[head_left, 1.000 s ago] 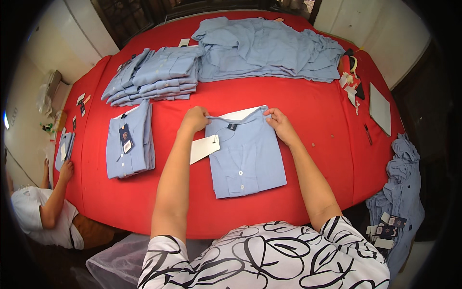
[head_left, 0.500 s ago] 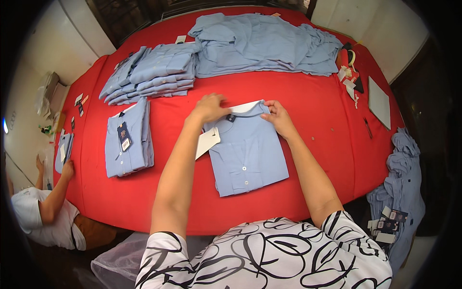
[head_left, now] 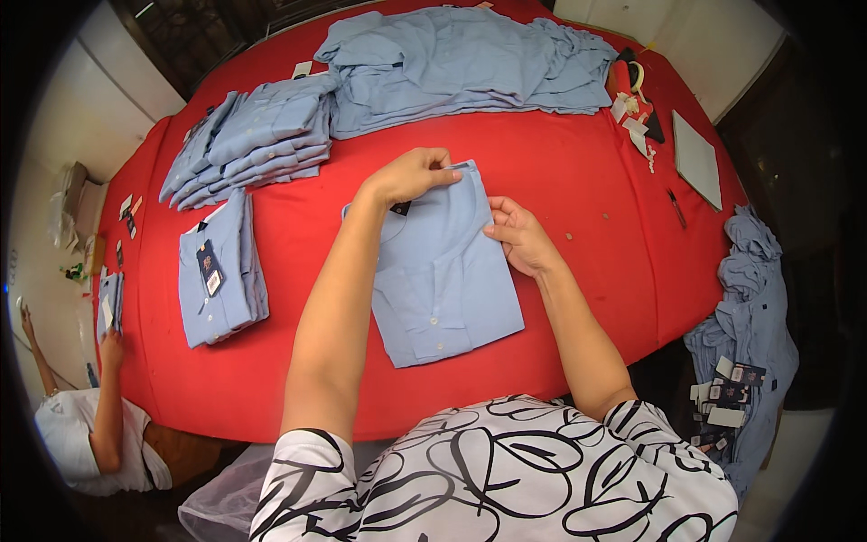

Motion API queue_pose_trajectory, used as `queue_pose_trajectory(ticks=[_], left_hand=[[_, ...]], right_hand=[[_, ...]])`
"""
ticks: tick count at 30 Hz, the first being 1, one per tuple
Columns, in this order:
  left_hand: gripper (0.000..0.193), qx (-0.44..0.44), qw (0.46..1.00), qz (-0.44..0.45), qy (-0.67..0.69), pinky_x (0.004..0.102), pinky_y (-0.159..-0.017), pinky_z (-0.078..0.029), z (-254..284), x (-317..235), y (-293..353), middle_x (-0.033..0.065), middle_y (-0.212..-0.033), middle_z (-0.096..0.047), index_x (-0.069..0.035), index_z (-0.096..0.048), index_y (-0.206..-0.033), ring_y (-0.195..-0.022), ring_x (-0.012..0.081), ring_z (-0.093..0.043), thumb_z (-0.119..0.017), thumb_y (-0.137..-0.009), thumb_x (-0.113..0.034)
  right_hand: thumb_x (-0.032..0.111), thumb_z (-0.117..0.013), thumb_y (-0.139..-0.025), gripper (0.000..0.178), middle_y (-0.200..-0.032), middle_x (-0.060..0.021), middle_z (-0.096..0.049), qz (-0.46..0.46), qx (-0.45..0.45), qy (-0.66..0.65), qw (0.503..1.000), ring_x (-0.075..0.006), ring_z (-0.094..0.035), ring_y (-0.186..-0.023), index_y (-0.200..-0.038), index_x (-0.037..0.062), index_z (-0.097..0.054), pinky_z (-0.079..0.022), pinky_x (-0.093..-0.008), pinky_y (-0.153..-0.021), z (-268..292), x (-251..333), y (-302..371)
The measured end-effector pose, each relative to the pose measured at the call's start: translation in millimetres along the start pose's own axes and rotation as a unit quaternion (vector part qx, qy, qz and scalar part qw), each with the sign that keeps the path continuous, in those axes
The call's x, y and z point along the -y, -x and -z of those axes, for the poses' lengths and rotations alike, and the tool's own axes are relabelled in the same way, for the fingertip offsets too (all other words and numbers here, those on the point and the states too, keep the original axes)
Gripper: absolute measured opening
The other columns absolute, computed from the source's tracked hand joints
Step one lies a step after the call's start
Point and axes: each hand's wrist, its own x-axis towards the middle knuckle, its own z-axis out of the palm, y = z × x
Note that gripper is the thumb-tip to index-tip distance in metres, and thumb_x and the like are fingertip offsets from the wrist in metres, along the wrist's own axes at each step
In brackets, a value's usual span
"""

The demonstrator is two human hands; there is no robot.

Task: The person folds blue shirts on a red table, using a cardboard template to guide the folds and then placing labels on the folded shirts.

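Observation:
A light blue folded shirt (head_left: pixel 447 298) with white buttons lies before me, its far part raised off the cloth. My left hand (head_left: pixel 417 177) is closed on the shirt's far edge near the corner, thumb and fingers pinching the fabric. Below it on the right, my right hand (head_left: pixel 522 237) pinches the shirt's right edge near the neckline. A small dark neck label shows beside my left wrist. My left forearm covers part of the shirt's left side. To the left lies a small pile of folded blue shirts (head_left: pixel 237 289) with a dark hang tag (head_left: pixel 209 268) on top.
Stacked folded shirts (head_left: pixel 262 135) and a wide heap of unfolded shirts (head_left: pixel 461 63) lie along the far side of the red-covered table (head_left: pixel 596 298). Tape, scraps and a white board (head_left: pixel 696 160) are at right. More shirts (head_left: pixel 754 325) hang there. A co-worker (head_left: pixel 95 434) handles a shirt at far left.
My left hand has moved onto the shirt's far right corner and lifted it. My right hand has slid down the right edge. The white card is now out of sight. The view has shifted slightly.

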Motion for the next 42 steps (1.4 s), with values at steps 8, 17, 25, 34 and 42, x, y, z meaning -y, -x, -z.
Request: queue_pose_trajectory(ticks=[8,17,25,34,42], left_hand=[[0.020,0.029,0.996,0.052,-0.062,0.0269,-0.065,-0.040,-3,10,-15,0.0010,-0.080,-0.058,-0.006,-0.059,-0.092,-0.073,0.0102,-0.050,-0.067,-0.086,-0.024],[0.033,-0.066,0.939,0.036,-0.335,0.0448,-0.083,-0.048,-37,30,-18,0.0191,-0.104,-0.067,-0.003,-0.059,-0.107,-0.099,0.0362,-0.063,-0.062,-0.090,-0.031],[0.045,-0.142,0.944,0.036,-0.295,0.0438,-0.087,-0.049,-32,18,3,0.0187,-0.109,-0.067,-0.004,-0.061,-0.113,-0.103,0.0352,-0.063,-0.067,-0.085,-0.038],[0.105,-0.042,0.955,0.224,-0.188,0.0398,-0.096,-0.047,35,37,153,0.0225,-0.116,-0.065,-0.003,-0.022,-0.151,-0.106,0.0325,-0.064,-0.081,-0.071,-0.038],[0.098,-0.132,0.986,0.094,-0.047,0.0337,-0.069,-0.051,8,3,153,0.0131,-0.080,-0.066,-0.001,-0.017,-0.152,-0.071,0.0228,-0.063,-0.078,-0.078,-0.021]], right_hand=[[-0.002,-0.051,-0.091,0.043,-0.125,-0.0146,-0.057,-0.038,-0.032,-0.035,0.998,-0.0201,-0.060,-0.110,-0.133,-0.0014,-0.041,-0.049,-0.0330,-0.096,-5,-18,5],[0.004,-0.061,-0.089,0.058,-0.138,-0.0195,-0.046,0.100,-0.129,0.526,0.835,-0.0300,-0.044,-0.129,-0.142,0.0015,-0.037,-0.039,-0.0419,-0.106,-30,-40,89],[0.025,-0.063,-0.090,0.060,-0.149,-0.0247,-0.034,0.214,-0.075,0.702,0.675,-0.0413,-0.030,-0.139,-0.138,-0.0040,-0.043,-0.025,-0.0500,-0.114,-46,-74,64],[0.026,-0.062,-0.091,0.063,-0.147,-0.0289,-0.033,0.224,-0.076,0.707,0.667,-0.0448,-0.029,-0.138,-0.138,-0.0086,-0.039,-0.025,-0.0515,-0.114,-44,-77,65],[0.029,-0.050,-0.097,0.063,-0.153,-0.0267,-0.024,0.174,-0.061,0.692,0.697,-0.0416,-0.018,-0.145,-0.144,-0.0075,-0.031,-0.012,-0.0522,-0.118,-42,-79,66]])
